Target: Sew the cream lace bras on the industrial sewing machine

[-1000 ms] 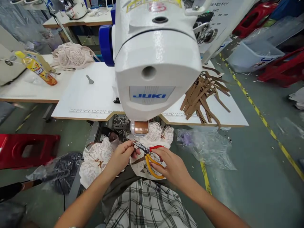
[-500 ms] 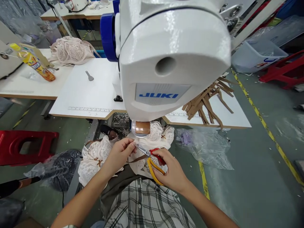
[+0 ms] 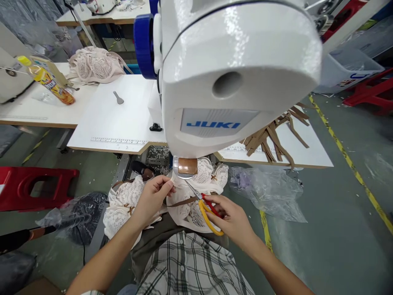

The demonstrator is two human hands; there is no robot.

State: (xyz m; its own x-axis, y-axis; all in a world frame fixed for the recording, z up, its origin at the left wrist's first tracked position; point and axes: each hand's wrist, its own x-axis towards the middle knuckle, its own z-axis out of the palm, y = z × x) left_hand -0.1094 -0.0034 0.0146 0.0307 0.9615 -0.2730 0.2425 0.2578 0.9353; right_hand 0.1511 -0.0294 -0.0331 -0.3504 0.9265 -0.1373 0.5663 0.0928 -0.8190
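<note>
Under the head of the white sewing machine (image 3: 239,49), my left hand (image 3: 156,194) pinches the edge of a white lace garment (image 3: 187,211). My right hand (image 3: 231,217) holds scissors (image 3: 210,213) with red and yellow handles. Their blades point up and left over the garment, a little apart from my left fingertips. A brown strap (image 3: 184,202) crosses the cloth between my hands. More white lace cloth (image 3: 118,213) with small brown bows lies left of my left forearm. The garment reaches from the machine's bed down over my lap.
Brown strips (image 3: 270,137) lie on the right of the white table (image 3: 113,119). A bottle (image 3: 49,84) and beige garments (image 3: 95,65) are at the left. Clear plastic (image 3: 270,190) hangs low at right. A red stool (image 3: 39,186) stands at left.
My right hand has moved the scissors right and slightly down, away from my left fingertips. My left hand has shifted slightly left, still pinching the cloth. The camera view has shifted slightly.
</note>
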